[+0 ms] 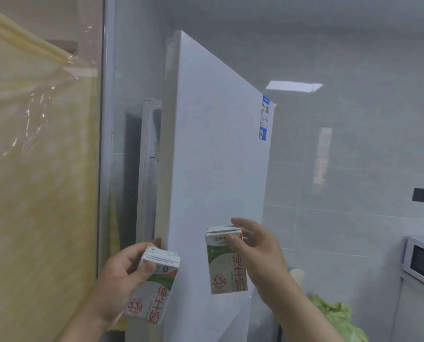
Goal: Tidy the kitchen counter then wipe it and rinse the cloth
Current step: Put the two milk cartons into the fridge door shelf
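Big white fridge door (213, 169) fills the middle, swung partly open, with a yellow panel (38, 169) under crinkly clear film off to the left. A microwave (423, 262) sits at the right edge, with some leafy greens (334, 314) lower down near it. In front of the door, up in the air: the left hand (122, 275) grips the left milk carton (154, 292), tilted, thumb across its top. One fingertip maybe touches the door's edge, too blurry to be sure. The right hand (258, 248) pinches the right milk carton (227, 267) near its top, upright. Each reads "纯牛奶" in red plus "3.3g". There's a blue sticker (264, 117) on the door's top corner, print unreadable.
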A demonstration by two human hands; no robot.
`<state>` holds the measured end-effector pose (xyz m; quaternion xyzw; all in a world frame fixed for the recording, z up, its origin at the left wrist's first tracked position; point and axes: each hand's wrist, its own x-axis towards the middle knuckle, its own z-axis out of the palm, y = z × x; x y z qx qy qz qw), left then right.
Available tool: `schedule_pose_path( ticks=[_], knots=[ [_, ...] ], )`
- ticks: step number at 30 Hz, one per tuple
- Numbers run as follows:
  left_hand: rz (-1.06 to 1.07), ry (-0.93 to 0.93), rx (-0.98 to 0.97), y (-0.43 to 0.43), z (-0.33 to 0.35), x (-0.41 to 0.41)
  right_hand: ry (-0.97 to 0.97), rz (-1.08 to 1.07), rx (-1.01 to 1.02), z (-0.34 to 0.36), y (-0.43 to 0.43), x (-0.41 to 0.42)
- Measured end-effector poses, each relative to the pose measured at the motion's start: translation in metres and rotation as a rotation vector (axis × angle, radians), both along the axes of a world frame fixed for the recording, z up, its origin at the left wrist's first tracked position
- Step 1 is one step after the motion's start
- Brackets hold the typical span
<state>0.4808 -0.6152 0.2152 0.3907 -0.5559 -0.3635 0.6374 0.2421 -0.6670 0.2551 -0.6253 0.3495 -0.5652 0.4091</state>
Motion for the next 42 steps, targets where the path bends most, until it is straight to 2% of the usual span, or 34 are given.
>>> schedule_pose_path(
  ticks=[8, 16, 21, 25, 28, 35, 42],
  knots=[
    [-0.064, 0.001, 0.038, 0.025, 0.004, -0.020, 0.018, -0.060, -0.039, 0.009, 0.029, -0.022],
    [-0.153, 0.037, 0.019, 0.018, 0.021, -0.026, 0.141, -0.327, -0.145, 0.021, 0.051, -0.038],
    [-0.203, -0.063, 0.006, 0.013, 0.028, -0.044, 0.325, -0.390, -0.167, 0.020, 0.074, -0.065],
    [-0.257, -0.014, 0.037, 0.004, 0.029, -0.051, 0.624, -0.251, -0.210, 0.022, 0.094, -0.064],
    [-0.280, 0.042, 0.042, 0.001, 0.031, -0.055, 0.727, -0.251, -0.149, 0.030, 0.096, -0.057],
    [-0.305, 0.103, 0.040, 0.000, 0.037, -0.064, 0.775, -0.322, -0.170, 0.030, 0.088, -0.067],
    [-0.359, 0.076, -0.011, 0.003, 0.041, -0.082, 0.649, -0.401, -0.228, 0.019, 0.083, -0.095]
  ],
)
